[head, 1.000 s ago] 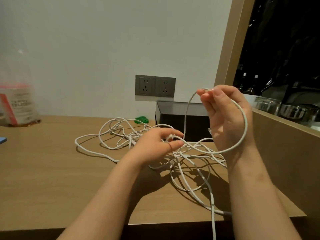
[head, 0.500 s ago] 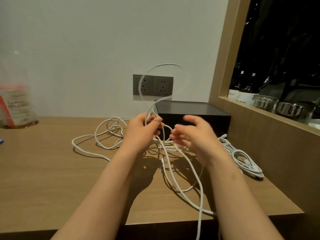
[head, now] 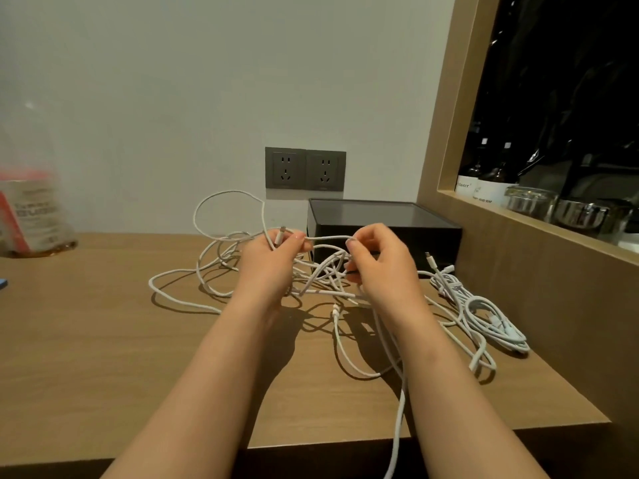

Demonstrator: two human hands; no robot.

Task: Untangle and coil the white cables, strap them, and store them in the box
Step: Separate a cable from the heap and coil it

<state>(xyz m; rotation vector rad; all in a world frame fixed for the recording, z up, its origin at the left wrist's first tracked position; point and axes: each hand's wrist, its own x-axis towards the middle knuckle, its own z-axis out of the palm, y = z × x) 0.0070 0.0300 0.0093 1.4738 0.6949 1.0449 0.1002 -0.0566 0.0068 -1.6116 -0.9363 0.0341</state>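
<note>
— Wooden desk point(head: 86, 340) filled the lower frame, with wall sockets point(head: 304, 169) at centre behind it. Where were the white cables?

— White cables point(head: 179, 274) sprawled in a loose tangle across the middle of the desk. One loop arched up toward the sockets and one strand trailed off the near edge. A second bunch point(head: 491, 323) lay at the right, beside the wooden side panel.

— And the box?

— It was a black box point(head: 380, 216), standing just behind the hands near the wall. I couldn't tell whether it was open or lidded.

— What were the hands doing?

— The left hand point(head: 273, 261) pinched a strand between thumb and forefinger, just below a plug end point(head: 283, 232). The right hand point(head: 378, 271) pinched the same strand a little further along, with its other fingers curled. The short run between them was held taut above the tangle.

— How would the cable handle?

— I judged it light and limp, and likely to snag at the crossings rather than slide free. The plug end seemed the best place to hold it, so it could be fed back through each loop. A hard tug would probably only tighten the knot.
</note>
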